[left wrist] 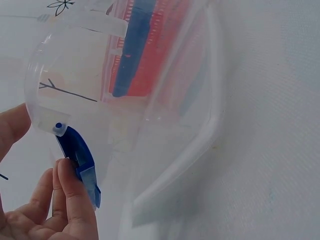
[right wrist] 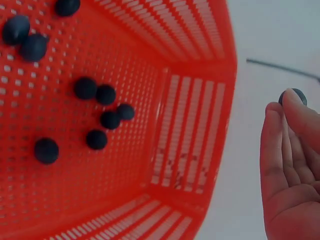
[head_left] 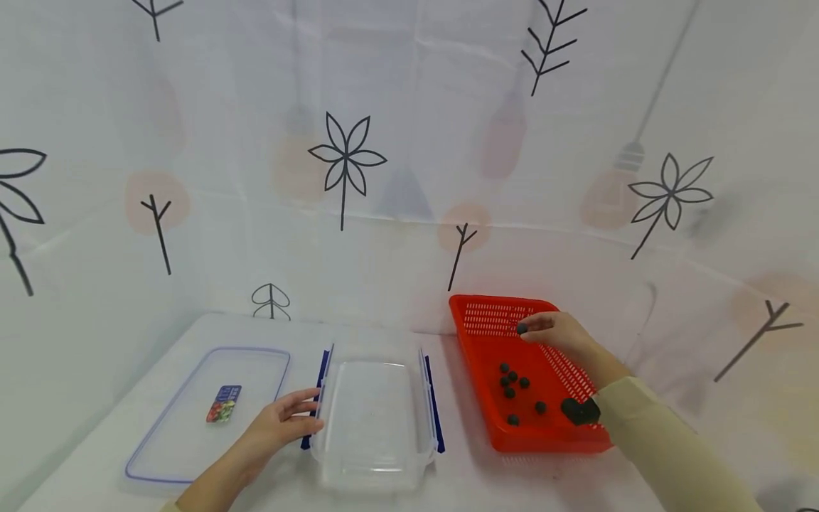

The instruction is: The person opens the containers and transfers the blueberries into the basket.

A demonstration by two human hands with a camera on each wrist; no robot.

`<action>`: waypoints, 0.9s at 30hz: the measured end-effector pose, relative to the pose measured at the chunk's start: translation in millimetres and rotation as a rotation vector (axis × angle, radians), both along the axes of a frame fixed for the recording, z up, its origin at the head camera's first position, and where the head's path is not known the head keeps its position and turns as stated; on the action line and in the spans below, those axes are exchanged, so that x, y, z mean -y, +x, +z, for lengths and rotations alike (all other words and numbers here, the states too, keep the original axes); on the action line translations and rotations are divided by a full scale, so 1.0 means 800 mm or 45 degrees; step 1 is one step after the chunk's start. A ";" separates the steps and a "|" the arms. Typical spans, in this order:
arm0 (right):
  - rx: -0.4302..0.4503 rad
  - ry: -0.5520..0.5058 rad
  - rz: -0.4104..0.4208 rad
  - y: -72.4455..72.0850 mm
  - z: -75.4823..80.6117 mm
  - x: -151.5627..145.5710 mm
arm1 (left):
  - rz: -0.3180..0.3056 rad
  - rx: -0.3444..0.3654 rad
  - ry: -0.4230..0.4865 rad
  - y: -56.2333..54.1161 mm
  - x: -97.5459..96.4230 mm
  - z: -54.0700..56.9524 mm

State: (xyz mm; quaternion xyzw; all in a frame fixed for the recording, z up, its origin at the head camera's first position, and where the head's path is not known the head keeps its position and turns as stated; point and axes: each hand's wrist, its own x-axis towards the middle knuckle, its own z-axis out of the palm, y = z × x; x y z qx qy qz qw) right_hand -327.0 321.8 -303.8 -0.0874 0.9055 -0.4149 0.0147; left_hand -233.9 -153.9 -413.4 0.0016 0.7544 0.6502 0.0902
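My right hand [head_left: 558, 334] pinches a small dark ball [head_left: 522, 328] between thumb and fingertips, above the far part of a red plastic basket [head_left: 476, 398]. In the right wrist view the ball [right wrist: 299, 96] shows only partly behind the thumb. Several more dark balls [right wrist: 96, 139] lie on the basket's perforated floor. My left hand [head_left: 281, 424] is at the left side of a clear plastic container [head_left: 374, 469]. In the left wrist view its fingers [left wrist: 75, 195] rest against a blue latch [left wrist: 80, 152] on that side, the thumb near the rim.
A clear lid [head_left: 173, 419] with a blue-tinted edge and a colourful label [head_left: 224, 404] lies left of the container. Another blue latch [head_left: 435, 405] stands out on the container's right side. A white patterned sheet [head_left: 397, 270] hangs behind the white table [head_left: 461, 483].
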 end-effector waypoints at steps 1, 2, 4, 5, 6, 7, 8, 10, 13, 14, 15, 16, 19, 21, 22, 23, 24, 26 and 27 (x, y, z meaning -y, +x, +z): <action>0.016 -0.004 -0.006 -0.002 -0.002 -0.005 | 0.001 0.000 0.000 0.000 0.000 0.000; 0.031 0.001 -0.013 -0.003 -0.004 -0.009 | 0.004 -0.001 0.001 0.000 0.000 0.000; 0.070 -0.004 -0.023 -0.006 -0.009 -0.016 | 0.005 -0.003 0.009 0.001 0.001 0.000; 0.091 -0.010 -0.030 -0.007 -0.011 -0.018 | 0.004 -0.004 0.012 0.001 0.001 0.000; 0.105 -0.001 -0.028 -0.008 -0.014 -0.021 | 0.004 -0.004 0.016 0.001 0.001 0.001; 0.121 -0.005 -0.032 -0.009 -0.017 -0.022 | -0.001 -0.004 0.019 0.001 0.001 0.001; 0.132 0.002 -0.031 -0.010 -0.020 -0.023 | 0.002 -0.003 0.022 0.001 0.001 0.001; 0.142 0.013 -0.019 -0.012 -0.027 -0.026 | 0.002 -0.001 0.024 0.001 0.001 0.001; 0.151 0.038 0.001 -0.015 -0.039 -0.032 | -0.013 -0.003 0.028 0.002 0.000 0.001; 0.147 0.062 0.003 -0.016 -0.043 -0.035 | -0.013 -0.007 0.030 0.002 -0.001 0.001; 0.151 0.075 0.013 -0.017 -0.048 -0.037 | -0.018 -0.009 0.029 0.003 -0.002 0.001; 0.154 0.089 0.023 -0.018 -0.052 -0.039 | -0.022 -0.011 0.028 0.003 -0.003 0.001; 0.164 0.168 0.017 -0.020 -0.060 -0.042 | -0.023 -0.014 0.025 0.004 -0.005 0.003; 0.176 0.197 0.021 -0.019 -0.062 -0.041 | -0.023 -0.016 0.020 0.005 -0.005 0.004; 0.181 0.211 0.012 -0.018 -0.063 -0.040 | -0.025 -0.018 0.023 0.005 -0.005 0.004; 0.188 0.228 0.011 -0.017 -0.063 -0.038 | -0.025 -0.018 0.022 0.005 -0.005 0.005; 0.195 0.227 0.016 -0.016 -0.064 -0.038 | -0.023 -0.017 0.022 0.005 -0.005 0.005; 0.201 0.226 0.025 -0.014 -0.066 -0.037 | -0.016 -0.015 0.017 0.004 -0.006 0.004; 0.202 0.221 0.025 -0.013 -0.067 -0.037 | -0.012 -0.012 0.015 0.004 -0.006 0.003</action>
